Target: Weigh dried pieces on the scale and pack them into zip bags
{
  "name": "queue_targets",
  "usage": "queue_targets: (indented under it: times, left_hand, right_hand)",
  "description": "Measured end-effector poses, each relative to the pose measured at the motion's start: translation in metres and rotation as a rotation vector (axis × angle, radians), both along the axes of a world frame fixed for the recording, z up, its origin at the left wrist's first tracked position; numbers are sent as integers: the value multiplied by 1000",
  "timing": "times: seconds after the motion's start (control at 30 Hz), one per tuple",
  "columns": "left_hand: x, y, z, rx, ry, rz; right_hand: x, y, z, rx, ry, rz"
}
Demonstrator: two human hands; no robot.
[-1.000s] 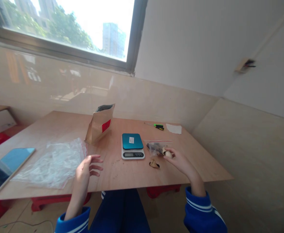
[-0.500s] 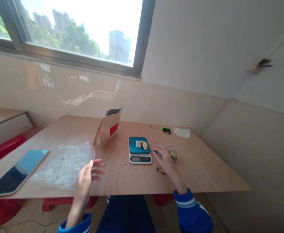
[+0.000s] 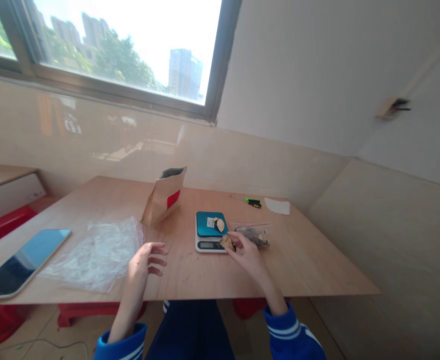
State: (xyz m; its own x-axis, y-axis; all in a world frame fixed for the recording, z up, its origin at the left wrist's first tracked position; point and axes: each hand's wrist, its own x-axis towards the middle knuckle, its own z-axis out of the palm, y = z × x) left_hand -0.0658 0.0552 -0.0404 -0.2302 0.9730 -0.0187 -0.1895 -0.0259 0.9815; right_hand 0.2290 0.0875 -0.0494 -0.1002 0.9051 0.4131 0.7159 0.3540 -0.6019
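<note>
My right hand point(image 3: 247, 254) pinches a brown dried piece point(image 3: 228, 243) over the front right corner of a digital scale point(image 3: 211, 245). On the scale's blue plate point(image 3: 203, 229) lie a pale dried piece point(image 3: 220, 225) and a small white label. Just beyond my right hand is a clear bag point(image 3: 262, 237) with dark and pale pieces inside. My left hand point(image 3: 144, 260) hovers above the front of the table with its fingers apart, holding nothing, beside a heap of clear plastic bags point(image 3: 95, 255).
A brown paper pouch point(image 3: 162, 202) stands open behind the scale's left side. Screwdrivers point(image 3: 253, 201) and a white paper scrap point(image 3: 278, 206) lie at the back right. A large phone or tablet point(image 3: 22, 262) is at the left. Small crumbs dot the wood before the scale.
My right hand has picked up the brown piece from the table and moved it left to the scale's front corner. My left hand has shifted slightly right. The view has shifted a little.
</note>
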Motion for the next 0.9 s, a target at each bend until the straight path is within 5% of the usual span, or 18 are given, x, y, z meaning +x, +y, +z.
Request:
queue_targets:
  times: [0.1,0.27,0.43,0.57,0.67,0.77,0.9]
  left_hand:
    - [-1,-3,3,-7,23,12]
    - [-6,-11,9,13,88,54]
    - [-9,7,42,152,350,280]
    - [-2,69,101,352,533,453]
    - [1,126,131,290,756,420]
    - [-2,161,132,180,794,228]
    - [-6,159,112,204,786,125]
  right_hand:
    - [-35,40,11,55,-225,-16]
    - [-53,78,-1,68,-296,-28]
    - [-31,47,-3,143,-225,-24]
    - [-14,11,6,230,-151,22]
    - [-7,-7,15,292,-133,5]
    - [-4,-17,27,347,-95,-57]
    - [-13,-18,54,328,-32,7]
